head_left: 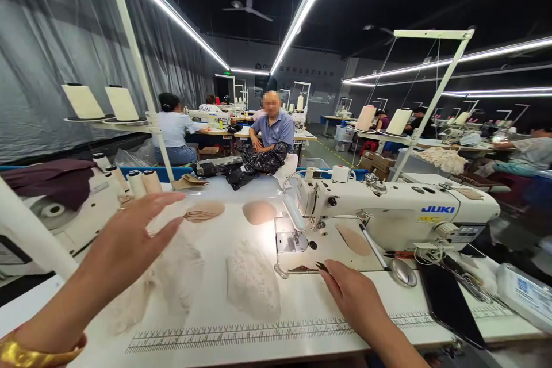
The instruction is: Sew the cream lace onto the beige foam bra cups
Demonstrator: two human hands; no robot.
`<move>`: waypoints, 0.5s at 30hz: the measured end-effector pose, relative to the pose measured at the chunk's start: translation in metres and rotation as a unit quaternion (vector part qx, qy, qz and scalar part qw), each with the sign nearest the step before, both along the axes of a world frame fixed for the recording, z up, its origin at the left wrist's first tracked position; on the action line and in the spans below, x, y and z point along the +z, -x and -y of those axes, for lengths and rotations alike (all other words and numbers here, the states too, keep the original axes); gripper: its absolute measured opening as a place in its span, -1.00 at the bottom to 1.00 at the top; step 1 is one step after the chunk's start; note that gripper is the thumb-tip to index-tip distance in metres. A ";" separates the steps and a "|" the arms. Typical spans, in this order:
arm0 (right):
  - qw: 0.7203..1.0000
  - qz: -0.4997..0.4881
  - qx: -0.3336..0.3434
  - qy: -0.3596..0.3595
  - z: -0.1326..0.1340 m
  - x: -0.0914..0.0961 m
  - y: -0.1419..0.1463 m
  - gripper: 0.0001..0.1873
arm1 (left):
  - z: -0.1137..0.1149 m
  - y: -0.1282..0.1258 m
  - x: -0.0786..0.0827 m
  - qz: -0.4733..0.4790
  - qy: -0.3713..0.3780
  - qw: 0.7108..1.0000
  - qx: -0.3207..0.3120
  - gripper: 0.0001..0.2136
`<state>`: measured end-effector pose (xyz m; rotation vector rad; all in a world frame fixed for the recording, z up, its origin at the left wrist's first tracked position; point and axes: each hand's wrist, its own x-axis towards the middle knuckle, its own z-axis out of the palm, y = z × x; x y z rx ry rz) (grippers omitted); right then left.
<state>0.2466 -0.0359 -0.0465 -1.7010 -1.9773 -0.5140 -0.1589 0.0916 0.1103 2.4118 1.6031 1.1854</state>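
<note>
My left hand (137,236) hovers over the left of the white table with its fingers stretched out and holds nothing. Just beyond its fingertips lies a small stack of beige oval fabric pieces (204,211). A single beige piece (259,213) rests to the right of that stack. My right hand (356,299) is closed on a small dark pointed tool (321,266), mostly hidden in the fingers, in front of the sewing machine (388,207). Between my hands lies a white lace piece (253,279), with more sheer pale fabric (172,276) to its left. Another beige piece (353,240) lies on the machine bed.
A printed ruler (241,333) runs along the table's front edge. On the right are a black phone (451,302), a round metal dish (403,272) and a clear plastic box (526,296). A black plastic bag (254,164) lies at the back, where a person (272,126) sits facing me.
</note>
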 end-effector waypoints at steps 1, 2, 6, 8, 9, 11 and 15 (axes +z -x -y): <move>1.000 0.015 -0.023 0.011 0.004 -0.006 -0.017 -0.67 | -0.004 0.003 -0.002 -0.007 -0.026 0.999 0.017 -0.56; 0.999 0.029 -0.044 0.012 0.007 -0.011 -0.031 -0.67 | -0.007 0.002 -0.008 -0.016 -0.030 0.999 -0.001 -0.59; 0.995 0.039 -0.069 -0.062 0.010 -0.025 -0.049 -0.63 | 0.001 -0.043 -0.061 -0.114 -0.004 0.960 -0.256 -0.62; 0.996 -0.011 -0.023 -0.088 0.006 -0.031 -0.037 -0.67 | 0.006 -0.075 -0.085 -0.198 0.034 0.912 -0.358 -0.31; 0.995 -0.047 0.013 -0.088 0.004 -0.035 -0.027 -0.70 | 0.007 -0.090 -0.092 -0.228 0.055 0.891 -0.387 -0.23; 0.987 -0.119 0.081 -0.064 -0.003 -0.042 -0.007 -0.74 | 0.002 -0.114 -0.099 -0.274 0.095 0.875 -0.388 -0.25; 0.960 -0.229 0.156 0.028 -0.014 -0.037 0.024 -0.76 | -0.015 -0.130 -0.085 -0.270 0.083 0.901 -0.330 -0.71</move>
